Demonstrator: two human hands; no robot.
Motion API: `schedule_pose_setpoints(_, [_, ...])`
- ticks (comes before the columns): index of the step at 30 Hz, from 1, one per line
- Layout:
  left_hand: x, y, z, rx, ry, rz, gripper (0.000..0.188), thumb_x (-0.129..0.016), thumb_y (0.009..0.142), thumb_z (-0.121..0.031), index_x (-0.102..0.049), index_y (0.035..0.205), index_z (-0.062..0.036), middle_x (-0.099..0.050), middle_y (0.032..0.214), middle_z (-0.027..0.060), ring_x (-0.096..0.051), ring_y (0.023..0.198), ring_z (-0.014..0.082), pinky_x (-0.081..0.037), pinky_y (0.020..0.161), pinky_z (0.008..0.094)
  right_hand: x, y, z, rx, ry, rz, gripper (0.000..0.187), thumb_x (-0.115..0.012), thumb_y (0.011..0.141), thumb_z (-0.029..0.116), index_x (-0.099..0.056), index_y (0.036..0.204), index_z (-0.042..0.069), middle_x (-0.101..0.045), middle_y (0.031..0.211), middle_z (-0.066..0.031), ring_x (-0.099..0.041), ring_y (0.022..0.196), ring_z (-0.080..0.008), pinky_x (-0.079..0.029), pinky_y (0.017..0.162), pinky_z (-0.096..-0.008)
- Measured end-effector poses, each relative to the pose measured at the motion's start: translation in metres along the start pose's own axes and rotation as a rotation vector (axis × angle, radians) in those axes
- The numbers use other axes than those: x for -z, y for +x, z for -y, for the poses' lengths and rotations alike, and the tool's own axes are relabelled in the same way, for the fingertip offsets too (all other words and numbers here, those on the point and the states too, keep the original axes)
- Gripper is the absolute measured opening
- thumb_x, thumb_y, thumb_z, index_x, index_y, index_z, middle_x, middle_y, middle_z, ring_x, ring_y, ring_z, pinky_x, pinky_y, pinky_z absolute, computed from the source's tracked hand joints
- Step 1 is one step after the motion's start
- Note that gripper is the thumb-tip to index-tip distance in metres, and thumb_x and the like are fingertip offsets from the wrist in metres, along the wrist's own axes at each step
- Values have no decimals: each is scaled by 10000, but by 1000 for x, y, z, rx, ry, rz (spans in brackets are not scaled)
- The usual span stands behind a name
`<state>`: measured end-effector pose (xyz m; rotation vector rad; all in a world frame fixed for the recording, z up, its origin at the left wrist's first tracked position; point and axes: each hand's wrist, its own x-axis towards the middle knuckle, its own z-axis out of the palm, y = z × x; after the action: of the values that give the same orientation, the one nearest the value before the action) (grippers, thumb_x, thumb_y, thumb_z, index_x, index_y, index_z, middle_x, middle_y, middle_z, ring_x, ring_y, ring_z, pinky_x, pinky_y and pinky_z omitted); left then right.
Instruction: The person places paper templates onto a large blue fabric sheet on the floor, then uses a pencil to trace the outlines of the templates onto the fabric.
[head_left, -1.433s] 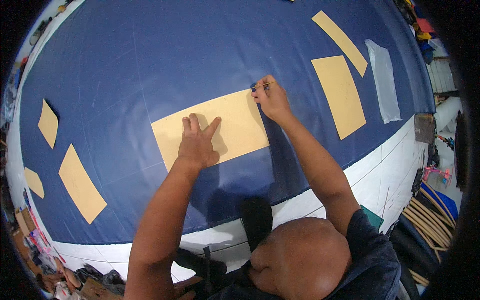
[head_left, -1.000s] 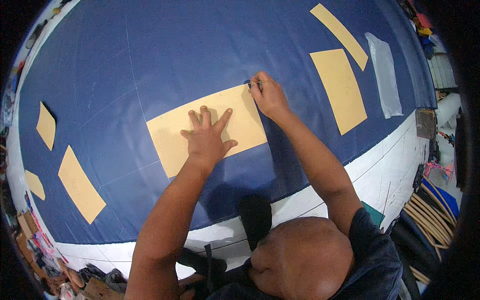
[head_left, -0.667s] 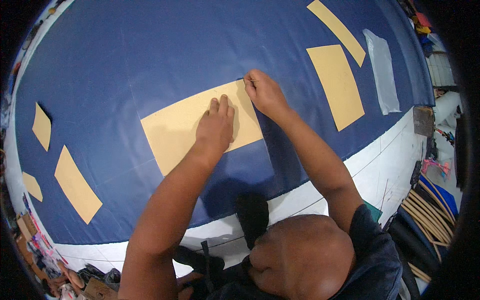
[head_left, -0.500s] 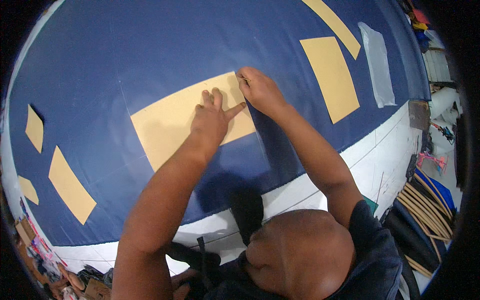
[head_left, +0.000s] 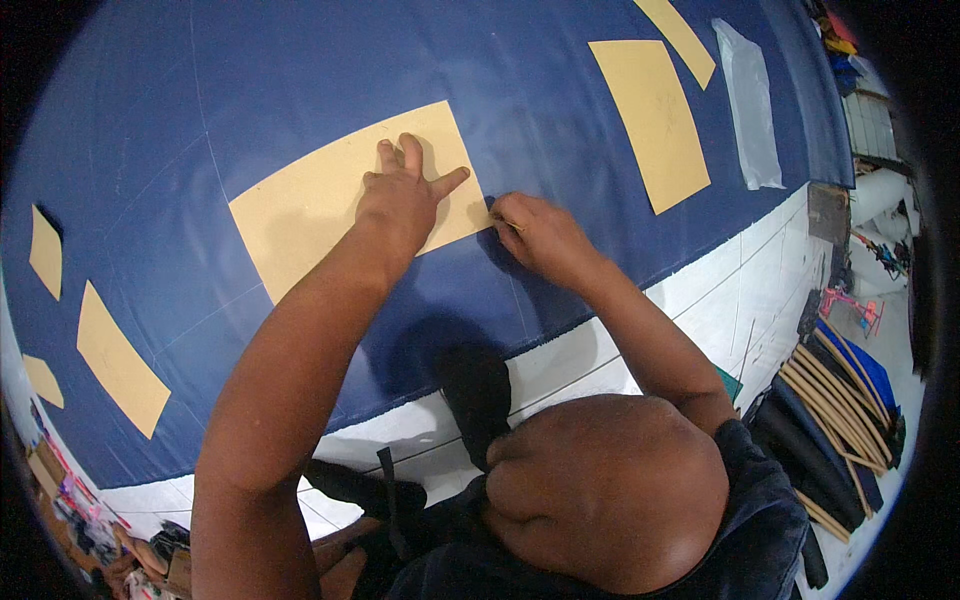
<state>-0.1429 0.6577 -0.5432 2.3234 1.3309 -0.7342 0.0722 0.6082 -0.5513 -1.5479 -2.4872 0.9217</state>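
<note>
Head view, looking straight down: a wide sheet of dark blue fabric lies spread over the floor, its near edge running along white floor tiles. In the middle of it sits a large tan rectangular cardboard pattern piece, lying flat and slightly slanted.

The left hand is pressed palm-down on that pattern piece, fingers spread wide and flat, thumb pointing out towards the card's right edge, gripping nothing, just bearing on the card.

The right hand is right at the pattern's lower right corner, resting on the blue fabric just beside the card's edge. Its fingers are pinched tightly together around something thin at the tips; it's too small to say what it is. The two hands sit close together, not touching.

Further out on the fabric: another tan rectangular pattern piece to the upper right, a narrower tan strip beyond it, and a pale grey piece beside those. Over on the left, three smaller tan pieces lie well apart from the hands.
</note>
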Motion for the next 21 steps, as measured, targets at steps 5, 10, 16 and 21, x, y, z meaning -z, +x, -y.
schedule_pose_setpoints(5, [3,0,0,15,-9,36,807,-622,976,-128,-228,1597,-459,-136,1642,271,-296,1478,495,-513,1070,458,3,-9,2,-42,108,21,163,-577,986,185,-567,1056,38,-645,1025,-197,-645,971,-423,-520,818,-516])
schedule_pose_setpoints(10, [-2,3,-1,-8,10,-17,937,-767,868,-220,-225,1593,-461,-169,1615,307,-287,1469,519,-526,1063,458,3,-10,-7,-30,117,-20,191,-582,993,209,-586,1067,34,-661,1035,-205,-653,963,-422,-524,831,-506])
schedule_pose_setpoints(16, [-3,0,3,-22,-31,-13,1036,-837,781,-247,-228,1593,-458,-165,1602,343,-225,1473,563,-492,1093,510,8,-7,-8,-154,307,-118,225,-580,1024,221,-617,1111,17,-681,1024,-179,-670,920,-332,-522,814,-415])
schedule_pose_setpoints(21, [-6,-3,0,13,-118,-29,986,-788,793,-275,-240,1595,-446,-127,1623,331,-187,1485,564,-385,1163,554,8,1,-4,-113,411,-151,255,-541,1033,240,-630,1096,10,-673,1038,-210,-662,962,-399,-518,846,-447])
